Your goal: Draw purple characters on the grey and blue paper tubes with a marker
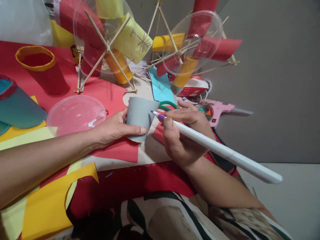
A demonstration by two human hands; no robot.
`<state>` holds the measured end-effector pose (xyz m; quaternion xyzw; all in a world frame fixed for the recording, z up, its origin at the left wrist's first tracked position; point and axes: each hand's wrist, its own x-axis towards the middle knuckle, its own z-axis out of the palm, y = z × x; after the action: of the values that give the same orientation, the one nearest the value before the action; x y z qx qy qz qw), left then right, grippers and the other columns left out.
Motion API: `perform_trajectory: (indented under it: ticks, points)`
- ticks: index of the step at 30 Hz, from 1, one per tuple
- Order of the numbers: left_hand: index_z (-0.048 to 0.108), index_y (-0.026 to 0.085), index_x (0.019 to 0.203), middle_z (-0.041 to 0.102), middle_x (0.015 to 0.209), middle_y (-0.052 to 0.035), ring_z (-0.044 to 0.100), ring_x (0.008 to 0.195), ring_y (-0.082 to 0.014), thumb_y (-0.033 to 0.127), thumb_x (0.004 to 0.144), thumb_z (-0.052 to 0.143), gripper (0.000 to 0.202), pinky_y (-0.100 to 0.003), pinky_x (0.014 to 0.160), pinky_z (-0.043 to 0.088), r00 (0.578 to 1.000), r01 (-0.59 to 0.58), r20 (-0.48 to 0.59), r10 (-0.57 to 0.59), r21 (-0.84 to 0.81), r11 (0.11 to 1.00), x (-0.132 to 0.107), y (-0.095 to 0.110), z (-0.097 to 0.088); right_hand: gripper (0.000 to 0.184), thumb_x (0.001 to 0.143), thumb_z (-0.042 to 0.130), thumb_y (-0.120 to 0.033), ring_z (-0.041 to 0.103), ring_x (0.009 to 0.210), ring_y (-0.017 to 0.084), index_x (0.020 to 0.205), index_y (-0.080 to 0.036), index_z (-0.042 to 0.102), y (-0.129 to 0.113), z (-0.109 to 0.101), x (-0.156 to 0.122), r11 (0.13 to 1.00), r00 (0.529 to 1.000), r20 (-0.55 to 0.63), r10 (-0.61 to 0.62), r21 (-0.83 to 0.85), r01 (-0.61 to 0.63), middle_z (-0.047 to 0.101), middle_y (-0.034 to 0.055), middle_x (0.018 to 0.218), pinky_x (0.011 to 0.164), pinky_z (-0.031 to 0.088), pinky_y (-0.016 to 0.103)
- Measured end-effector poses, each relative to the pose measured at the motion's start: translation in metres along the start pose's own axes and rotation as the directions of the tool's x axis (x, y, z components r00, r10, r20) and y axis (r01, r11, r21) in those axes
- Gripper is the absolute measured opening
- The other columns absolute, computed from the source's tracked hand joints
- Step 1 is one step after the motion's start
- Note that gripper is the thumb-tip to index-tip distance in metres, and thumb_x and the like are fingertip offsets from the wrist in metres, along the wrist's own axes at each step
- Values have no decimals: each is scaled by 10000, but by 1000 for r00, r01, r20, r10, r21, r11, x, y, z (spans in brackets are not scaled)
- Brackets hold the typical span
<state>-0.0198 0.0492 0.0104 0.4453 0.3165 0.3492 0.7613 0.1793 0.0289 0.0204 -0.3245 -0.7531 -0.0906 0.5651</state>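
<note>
With fingers (136, 130) of the left hand (112, 128) curled shut, grips a grey paper tube (140, 115) upright near the middle of the tabletop's (150, 151) front edge. Pinches a white marker (215, 146) in the closed right hand (182, 136), purple tip touching the tube's right side. Keeps a clear plastic lid (76, 115) just left, a pink glue gun (220, 108) right

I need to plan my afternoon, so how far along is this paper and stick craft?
Looks done: one stick wheel and a second wheel stand at the back with paper rolls attached. In hand: the left hand steadies a grey paper roll while the right hand puts a purple-tipped marker to its edge. Likely left: the roll shows no marks, and a clear lid and pink glue gun lie unused.
</note>
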Motion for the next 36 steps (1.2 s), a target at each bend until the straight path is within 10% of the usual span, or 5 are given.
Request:
perform_trajectory:
  ticks: [36]
  points:
    - [704,207,1345,777,1370,-108,723,1253,-314,329,689,1020,739,-419,1054,578,1000,-4,-5,4,34,999,-1,-1,1,96,1024,654,-216,790,744,245,1021,-311,663,-6,-1,3,992,996,85,15,-123,-5,783,-11,827,1132,594,659]
